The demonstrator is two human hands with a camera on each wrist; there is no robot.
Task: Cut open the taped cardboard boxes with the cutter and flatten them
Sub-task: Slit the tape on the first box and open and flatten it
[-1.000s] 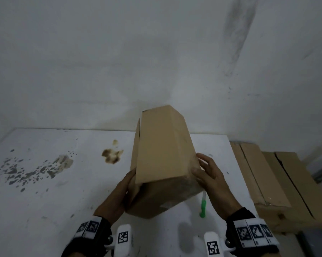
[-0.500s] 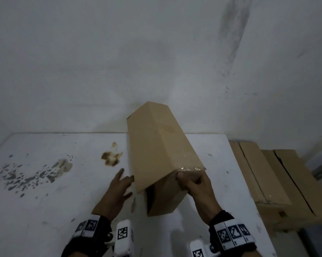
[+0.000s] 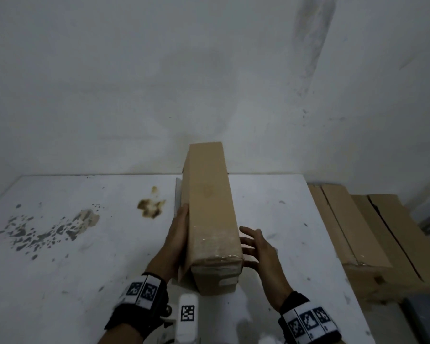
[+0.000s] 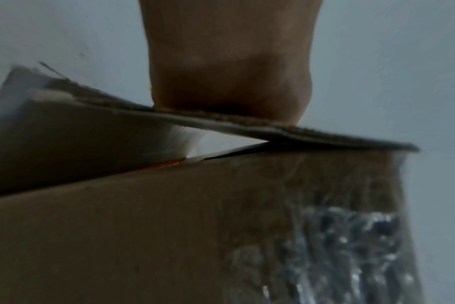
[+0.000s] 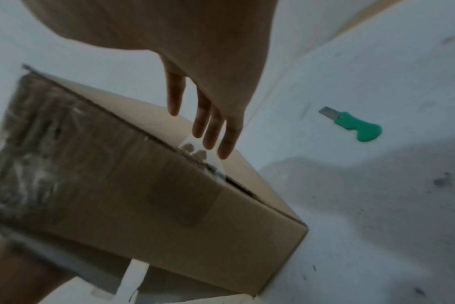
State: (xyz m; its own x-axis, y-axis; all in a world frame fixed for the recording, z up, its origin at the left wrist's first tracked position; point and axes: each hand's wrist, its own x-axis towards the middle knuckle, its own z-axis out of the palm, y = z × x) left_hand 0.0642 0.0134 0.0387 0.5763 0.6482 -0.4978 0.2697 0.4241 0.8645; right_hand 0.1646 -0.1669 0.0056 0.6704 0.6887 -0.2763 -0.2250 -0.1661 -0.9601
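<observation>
**Box stood on the bench between two hands**

The cardboard box (image 3: 210, 214) rested long-side-up on the white bench (image 3: 60, 269), clear tape across its near end. The left hand (image 3: 178, 235) lay flat against its left side, fingers straight. The right hand (image 3: 257, 247) hovered just beside its right side, fingers spread, holding nothing. The green cutter (image 5: 356, 126) lay on the bench, blade out, apart from both hands

A white table (image 3: 60, 281) stood against a grey wall (image 3: 159, 83). Its top bore a brown stain (image 3: 150, 208) and a patch of chipped paint (image 3: 48, 230) further left. A dark smear (image 3: 310, 43) ran down the wall at upper right.
</observation>
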